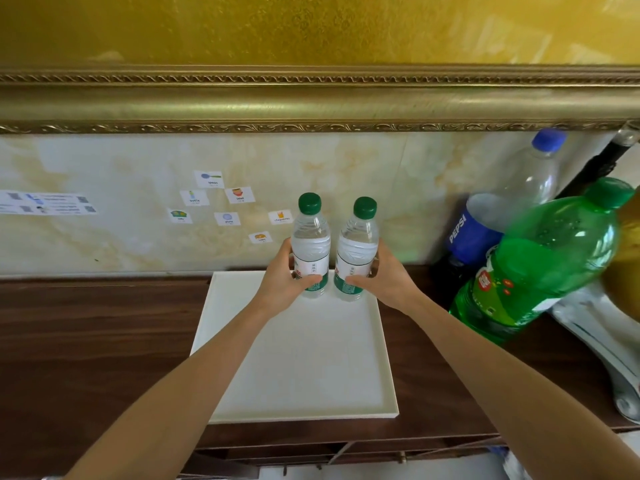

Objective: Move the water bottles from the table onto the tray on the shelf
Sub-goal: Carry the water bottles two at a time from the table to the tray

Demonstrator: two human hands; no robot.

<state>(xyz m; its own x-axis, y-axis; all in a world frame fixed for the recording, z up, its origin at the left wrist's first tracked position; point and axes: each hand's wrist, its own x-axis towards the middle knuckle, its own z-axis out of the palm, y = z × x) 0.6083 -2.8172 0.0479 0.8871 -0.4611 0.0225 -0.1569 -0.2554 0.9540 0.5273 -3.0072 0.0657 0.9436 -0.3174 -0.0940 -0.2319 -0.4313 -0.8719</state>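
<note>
Two small clear water bottles with green caps stand upright side by side at the far end of a white square tray (311, 375) on a dark wooden shelf. My left hand (282, 282) is wrapped around the left bottle (310, 237) at its label. My right hand (386, 280) grips the right bottle (358, 240) the same way. Both bottle bases look down at the tray floor near its far rim; whether they rest on it I cannot tell.
A large green soda bottle (547, 265) and a blue-capped Pepsi bottle (498, 216) stand close to the tray's right side. A white ornate object (606, 344) lies at the right edge. Small picture labels (228, 206) stick on the marbled wall behind, under a gold frame.
</note>
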